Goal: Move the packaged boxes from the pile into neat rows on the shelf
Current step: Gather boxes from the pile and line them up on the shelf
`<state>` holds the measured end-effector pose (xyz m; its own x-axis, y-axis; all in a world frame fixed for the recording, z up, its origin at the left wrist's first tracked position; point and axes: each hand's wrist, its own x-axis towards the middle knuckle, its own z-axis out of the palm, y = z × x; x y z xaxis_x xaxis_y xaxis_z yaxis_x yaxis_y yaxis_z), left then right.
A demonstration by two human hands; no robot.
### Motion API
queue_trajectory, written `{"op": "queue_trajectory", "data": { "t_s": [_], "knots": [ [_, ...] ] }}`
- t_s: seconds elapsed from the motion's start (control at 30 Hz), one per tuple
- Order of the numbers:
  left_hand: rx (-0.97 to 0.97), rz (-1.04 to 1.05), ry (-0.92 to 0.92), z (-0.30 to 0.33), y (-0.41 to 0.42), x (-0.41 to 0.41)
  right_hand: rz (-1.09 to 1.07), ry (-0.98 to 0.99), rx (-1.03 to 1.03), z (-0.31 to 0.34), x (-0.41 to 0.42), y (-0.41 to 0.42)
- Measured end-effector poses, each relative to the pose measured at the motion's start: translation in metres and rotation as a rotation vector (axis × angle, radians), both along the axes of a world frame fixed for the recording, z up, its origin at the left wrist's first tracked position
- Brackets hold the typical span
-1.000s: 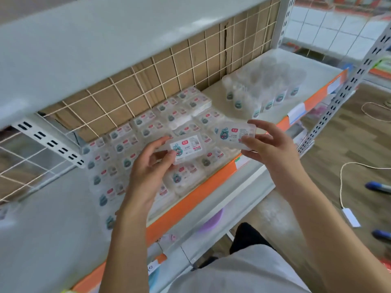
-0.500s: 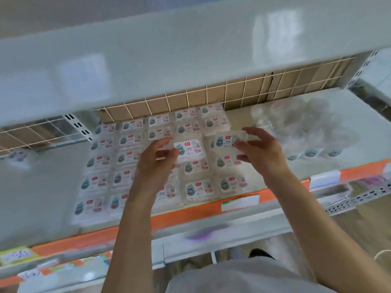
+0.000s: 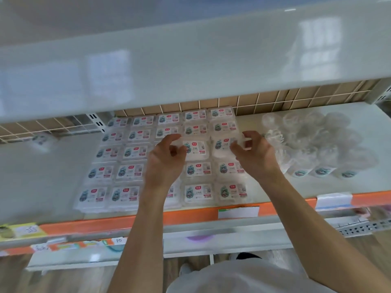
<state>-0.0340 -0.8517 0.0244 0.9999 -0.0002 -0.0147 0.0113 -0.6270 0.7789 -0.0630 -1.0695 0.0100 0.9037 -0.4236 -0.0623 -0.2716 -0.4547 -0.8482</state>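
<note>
Both boxes had come down from mid-air: the left hand gripped one box and the right hand pinched another, seating them in the grid's middle row, nearly placed.

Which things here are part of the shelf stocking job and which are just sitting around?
Part of the job:
- left hand holding a packaged box
- right hand holding a second box
- rows of boxes already laid flat
- shelf under them

Just lying about:
- clear bottles to the right
- price tags on the orange shelf edge
- wire grid at the back
</note>
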Motion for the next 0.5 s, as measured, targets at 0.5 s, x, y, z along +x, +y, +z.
{"op": "queue_trajectory", "data": {
  "t_s": [0.5],
  "knots": [
    [0.117,-0.083,0.041,-0.003,-0.003,0.014,0.036,-0.031,-0.231,-0.009,0.006,0.012]
  ]
}}
